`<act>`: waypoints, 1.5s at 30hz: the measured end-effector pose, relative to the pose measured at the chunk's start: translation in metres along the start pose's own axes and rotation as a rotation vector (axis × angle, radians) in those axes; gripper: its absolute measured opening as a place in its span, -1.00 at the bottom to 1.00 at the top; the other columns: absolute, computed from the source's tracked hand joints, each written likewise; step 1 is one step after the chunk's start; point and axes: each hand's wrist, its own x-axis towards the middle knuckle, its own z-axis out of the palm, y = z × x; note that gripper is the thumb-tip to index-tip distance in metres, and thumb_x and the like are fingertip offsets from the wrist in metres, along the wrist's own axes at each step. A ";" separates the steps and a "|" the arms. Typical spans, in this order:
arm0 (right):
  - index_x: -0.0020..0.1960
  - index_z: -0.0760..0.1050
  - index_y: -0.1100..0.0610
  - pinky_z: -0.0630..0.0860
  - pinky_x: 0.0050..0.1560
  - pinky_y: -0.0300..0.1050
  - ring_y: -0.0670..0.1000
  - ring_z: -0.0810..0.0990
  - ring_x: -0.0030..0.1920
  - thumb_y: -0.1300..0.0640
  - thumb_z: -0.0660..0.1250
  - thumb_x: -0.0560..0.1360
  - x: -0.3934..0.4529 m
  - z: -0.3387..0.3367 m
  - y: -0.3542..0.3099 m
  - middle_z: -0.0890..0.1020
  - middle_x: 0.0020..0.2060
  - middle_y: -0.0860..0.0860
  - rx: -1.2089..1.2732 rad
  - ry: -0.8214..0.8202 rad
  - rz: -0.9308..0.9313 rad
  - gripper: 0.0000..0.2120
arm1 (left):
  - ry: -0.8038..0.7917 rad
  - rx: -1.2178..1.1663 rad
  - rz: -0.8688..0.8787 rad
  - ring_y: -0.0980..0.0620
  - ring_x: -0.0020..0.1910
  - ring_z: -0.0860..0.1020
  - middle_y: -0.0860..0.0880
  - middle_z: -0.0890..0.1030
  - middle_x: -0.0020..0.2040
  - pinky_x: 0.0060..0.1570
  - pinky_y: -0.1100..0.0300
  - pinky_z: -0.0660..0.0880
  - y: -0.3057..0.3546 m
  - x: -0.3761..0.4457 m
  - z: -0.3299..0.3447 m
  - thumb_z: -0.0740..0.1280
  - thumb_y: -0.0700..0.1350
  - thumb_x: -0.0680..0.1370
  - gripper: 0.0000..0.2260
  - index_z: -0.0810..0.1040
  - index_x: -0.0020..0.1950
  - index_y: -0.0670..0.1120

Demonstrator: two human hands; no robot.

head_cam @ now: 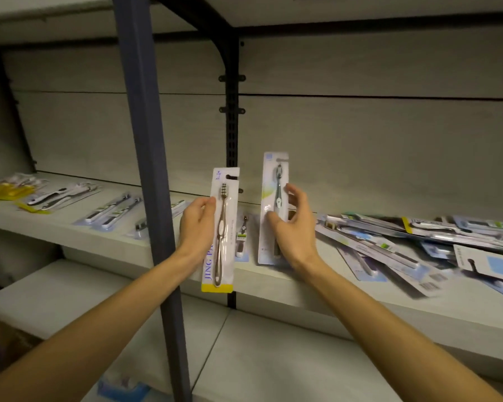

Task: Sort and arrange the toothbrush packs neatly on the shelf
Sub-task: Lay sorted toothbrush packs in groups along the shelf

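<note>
My left hand [196, 224] grips an upright toothbrush pack [222, 236] with a yellow bottom strip and a brownish brush, held by its left edge above the shelf [186, 262]. My right hand [295, 224] pinches a second upright pack [274, 198], white with a grey-green brush, thumb on its front and fingers curled round its right edge. A loose heap of packs [418, 242] lies on the shelf at the right. Sorted packs lie in small groups at the left: yellow-backed ones [9, 188], white-and-black brushes [61, 195], blue-backed ones [111, 211].
A blue-grey upright post [151, 169] stands in front of the shelf, just left of my left hand. A black slotted bracket [232, 126] runs up the back wall. One small pack [241, 239] lies on the shelf between my hands. A lower shelf [259, 358] runs beneath.
</note>
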 end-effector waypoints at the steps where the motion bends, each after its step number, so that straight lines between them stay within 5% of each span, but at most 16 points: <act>1: 0.43 0.30 -0.15 0.61 0.16 0.06 -0.06 0.61 0.15 0.19 0.38 0.49 -0.002 0.003 -0.001 0.53 0.23 -0.18 0.010 0.034 -0.045 -0.41 | -0.003 0.020 0.074 0.19 -0.35 0.56 -0.01 0.60 -0.24 -0.34 0.31 0.48 0.003 -0.007 -0.004 0.15 -0.03 0.70 -0.79 0.53 0.05 -0.10; 5: 0.50 0.25 -0.02 0.52 0.30 -0.05 -0.22 0.49 0.25 0.25 0.36 0.52 -0.008 0.018 -0.018 0.46 0.34 -0.16 0.029 0.107 -0.201 -0.39 | 0.003 0.077 0.341 0.05 -0.36 0.58 -0.03 0.59 -0.28 -0.39 0.14 0.54 0.015 -0.033 -0.027 0.15 -0.02 0.70 -0.82 0.47 0.00 -0.05; 9: 0.50 0.25 0.06 0.56 0.22 0.03 -0.04 0.55 0.24 0.26 0.36 0.55 -0.020 0.043 -0.039 0.45 0.35 -0.05 0.118 0.100 -0.401 -0.42 | 0.131 0.101 0.534 0.03 -0.32 0.62 0.01 0.62 -0.19 -0.40 0.05 0.58 0.028 -0.053 -0.054 0.16 -0.01 0.69 -0.89 0.44 0.01 0.05; 13: 0.42 0.35 0.25 0.56 0.23 0.05 0.02 0.52 0.26 0.38 0.36 0.53 -0.041 0.080 -0.053 0.46 0.29 0.11 0.135 0.024 -0.633 -0.51 | 0.385 0.073 0.522 0.05 -0.27 0.59 0.06 0.59 -0.19 -0.31 0.05 0.57 0.038 -0.052 -0.092 0.14 -0.05 0.69 -0.88 0.42 -0.02 0.06; 17: 0.35 0.43 0.38 0.42 0.31 -0.31 -0.19 0.41 0.35 0.44 0.42 0.47 -0.066 0.117 -0.056 0.49 0.25 0.23 0.055 -0.054 -0.812 -0.53 | 0.529 -0.009 0.437 0.24 -0.32 0.53 0.22 0.56 -0.29 -0.30 0.37 0.44 0.029 -0.034 -0.130 0.14 -0.14 0.71 -0.83 0.43 -0.03 -0.15; 20: 0.34 0.45 0.39 0.37 0.30 -0.39 -0.27 0.39 0.34 0.43 0.43 0.46 -0.080 0.149 -0.053 0.51 0.23 0.26 0.061 -0.083 -0.834 -0.53 | 0.575 -0.091 0.296 0.25 -0.35 0.50 0.14 0.55 -0.32 -0.30 0.34 0.45 0.005 -0.014 -0.158 0.15 -0.14 0.70 -0.80 0.46 0.00 -0.24; 27: 0.45 0.39 0.21 0.40 0.32 -0.30 -0.13 0.45 0.34 0.31 0.38 0.55 -0.084 0.242 -0.048 0.48 0.30 0.05 0.056 -0.125 -0.557 -0.51 | 0.472 -0.049 0.008 0.00 -0.19 0.61 -0.06 0.65 -0.18 -0.16 0.10 0.54 -0.066 0.053 -0.232 0.21 -0.07 0.66 -0.80 0.58 0.02 -0.15; 32: 0.44 0.39 -0.01 0.47 0.32 -0.12 -0.14 0.48 0.28 0.17 0.36 0.54 -0.040 0.304 -0.027 0.48 0.28 -0.13 0.015 -0.001 -0.070 -0.52 | 0.187 0.181 0.015 -0.06 -0.13 0.66 -0.01 0.69 -0.17 -0.03 0.01 0.60 -0.086 0.108 -0.270 0.28 -0.01 0.62 -0.82 0.65 -0.02 -0.03; 36: 0.25 0.49 0.08 0.58 0.05 -0.02 0.08 0.60 0.04 0.19 0.32 0.54 -0.008 0.323 -0.023 0.57 0.01 -0.02 -0.217 -0.050 0.200 -0.72 | 0.067 0.187 -0.019 -0.03 -0.18 0.67 0.04 0.69 -0.23 -0.05 0.02 0.62 -0.091 0.143 -0.276 0.32 0.02 0.60 -0.83 0.64 -0.13 0.04; 40: 0.04 0.51 -0.01 0.59 0.16 0.13 0.17 0.61 0.08 0.03 0.35 0.47 0.009 0.334 -0.014 0.63 0.07 0.08 -0.481 -0.143 0.335 -0.84 | -0.011 0.197 -0.054 -0.05 -0.17 0.67 0.02 0.70 -0.23 -0.01 -0.01 0.61 -0.100 0.174 -0.280 0.33 0.07 0.57 -0.77 0.68 -0.07 -0.04; 43: 0.03 0.57 -0.02 0.56 0.17 0.10 0.21 0.55 0.10 -0.20 0.23 0.47 0.022 0.341 -0.008 0.60 0.06 0.10 -0.697 -0.102 0.363 -0.69 | -0.057 0.228 -0.025 -0.07 -0.17 0.66 0.01 0.69 -0.23 -0.06 0.05 0.59 -0.105 0.187 -0.287 0.33 0.05 0.58 -0.78 0.66 -0.13 -0.04; 45: 0.12 0.55 0.02 0.48 0.21 0.09 0.22 0.47 0.17 -0.11 0.22 0.55 0.030 0.349 -0.013 0.55 0.10 0.13 -0.837 -0.112 0.322 -0.72 | -0.085 0.240 -0.007 -0.07 -0.17 0.66 0.01 0.69 -0.22 -0.07 0.06 0.58 -0.108 0.195 -0.297 0.33 0.03 0.59 -0.80 0.62 -0.19 0.01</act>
